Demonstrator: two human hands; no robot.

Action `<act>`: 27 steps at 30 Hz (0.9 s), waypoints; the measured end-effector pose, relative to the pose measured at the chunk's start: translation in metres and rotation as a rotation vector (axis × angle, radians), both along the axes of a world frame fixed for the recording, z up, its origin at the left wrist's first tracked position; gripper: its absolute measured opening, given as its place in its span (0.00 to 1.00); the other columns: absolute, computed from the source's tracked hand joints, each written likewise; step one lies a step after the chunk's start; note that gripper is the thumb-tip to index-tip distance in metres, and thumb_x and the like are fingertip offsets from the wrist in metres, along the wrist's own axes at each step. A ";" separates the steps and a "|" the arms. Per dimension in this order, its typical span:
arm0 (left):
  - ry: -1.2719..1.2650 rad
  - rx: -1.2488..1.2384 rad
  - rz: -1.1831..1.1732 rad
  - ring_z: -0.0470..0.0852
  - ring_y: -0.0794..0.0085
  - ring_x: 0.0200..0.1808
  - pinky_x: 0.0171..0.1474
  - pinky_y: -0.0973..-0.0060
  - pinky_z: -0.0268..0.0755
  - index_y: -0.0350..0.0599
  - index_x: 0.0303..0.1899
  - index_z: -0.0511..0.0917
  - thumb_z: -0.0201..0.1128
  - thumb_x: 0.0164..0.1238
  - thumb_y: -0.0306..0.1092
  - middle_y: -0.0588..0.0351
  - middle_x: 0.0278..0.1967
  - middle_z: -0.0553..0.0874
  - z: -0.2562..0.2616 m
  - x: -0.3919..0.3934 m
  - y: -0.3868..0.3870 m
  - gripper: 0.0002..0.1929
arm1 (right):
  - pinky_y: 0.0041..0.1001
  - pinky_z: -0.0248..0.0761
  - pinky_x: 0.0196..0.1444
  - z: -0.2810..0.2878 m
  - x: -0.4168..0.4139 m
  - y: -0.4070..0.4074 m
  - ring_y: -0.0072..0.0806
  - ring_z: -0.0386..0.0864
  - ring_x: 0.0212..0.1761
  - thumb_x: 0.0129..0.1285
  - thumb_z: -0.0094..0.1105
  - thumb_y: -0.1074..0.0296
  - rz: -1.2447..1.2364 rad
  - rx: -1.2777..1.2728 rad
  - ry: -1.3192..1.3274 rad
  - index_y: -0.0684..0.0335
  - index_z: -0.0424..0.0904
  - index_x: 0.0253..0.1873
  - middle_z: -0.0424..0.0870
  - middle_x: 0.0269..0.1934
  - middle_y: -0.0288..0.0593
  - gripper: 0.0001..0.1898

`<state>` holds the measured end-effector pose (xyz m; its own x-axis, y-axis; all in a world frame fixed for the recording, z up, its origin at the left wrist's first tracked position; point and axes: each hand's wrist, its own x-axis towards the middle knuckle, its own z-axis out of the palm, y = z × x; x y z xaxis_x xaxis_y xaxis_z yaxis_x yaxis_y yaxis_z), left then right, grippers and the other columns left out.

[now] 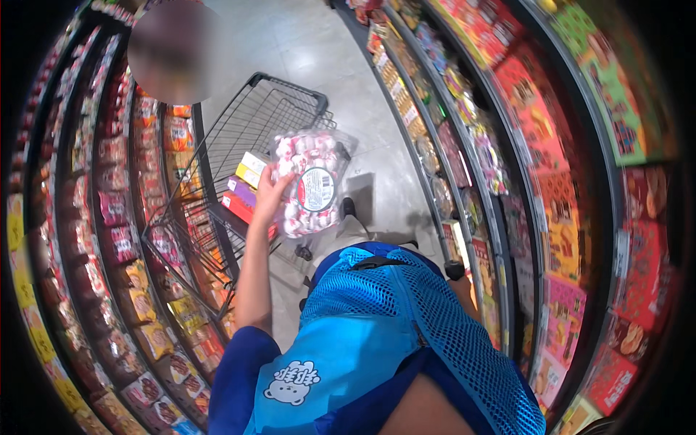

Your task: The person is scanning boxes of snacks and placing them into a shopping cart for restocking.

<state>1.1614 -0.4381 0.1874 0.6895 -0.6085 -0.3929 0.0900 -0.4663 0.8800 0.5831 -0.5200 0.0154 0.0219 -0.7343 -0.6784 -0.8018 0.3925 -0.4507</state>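
My left hand (270, 190) grips the left edge of a clear plastic pack (340, 152), thumb on its face. Rows of white-and-pink round pieces fill the pack, and a round label with a barcode and print faces up. The pack is held over the near right side of a black wire shopping cart (244, 119). Inside the cart, partly covered by my hand and the pack, lie a yellow-and-white box (250, 168), a purple box (239, 187) and a red box (237, 207). My right forearm (468, 293) hangs at my side with a black wristband; the hand itself is out of view.
Shelves of small bagged snacks (114, 206) rise along the left, close beside the cart. Shelves on the right carry red and orange gift-style boxes (565, 228) and wrapped packs. A grey floor (293, 32) runs ahead. A blurred round patch hides part of the upper left.
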 end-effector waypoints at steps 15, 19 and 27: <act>0.326 -0.112 -0.375 0.82 0.85 0.39 0.43 0.83 0.74 0.45 0.50 0.79 0.70 0.64 0.44 0.64 0.40 0.85 0.004 0.224 -0.020 0.19 | 0.35 0.78 0.51 0.169 0.436 -0.084 0.39 0.87 0.47 0.50 0.71 0.66 0.856 -0.128 -0.391 0.65 0.82 0.52 0.87 0.42 0.55 0.23; 0.358 -0.124 -0.393 0.84 0.82 0.43 0.47 0.80 0.80 0.40 0.54 0.76 0.69 0.67 0.36 0.60 0.44 0.86 0.002 0.237 -0.024 0.19 | 0.35 0.78 0.52 0.206 0.468 -0.077 0.47 0.86 0.49 0.51 0.68 0.64 0.959 -0.142 -0.652 0.57 0.84 0.52 0.87 0.45 0.54 0.21; 0.331 -0.098 -0.396 0.84 0.82 0.43 0.47 0.81 0.78 0.41 0.51 0.77 0.69 0.67 0.36 0.60 0.43 0.85 -0.003 0.236 -0.027 0.16 | 0.35 0.78 0.53 0.251 0.468 -0.089 0.46 0.86 0.49 0.50 0.67 0.65 0.997 -0.215 -0.618 0.56 0.83 0.54 0.87 0.45 0.53 0.23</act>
<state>1.3973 -0.4654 0.1843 0.2478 -0.8420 -0.4793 0.2041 -0.4383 0.8754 1.0506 -0.6089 0.2669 0.9271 -0.3052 -0.2174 -0.3343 -0.4115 -0.8479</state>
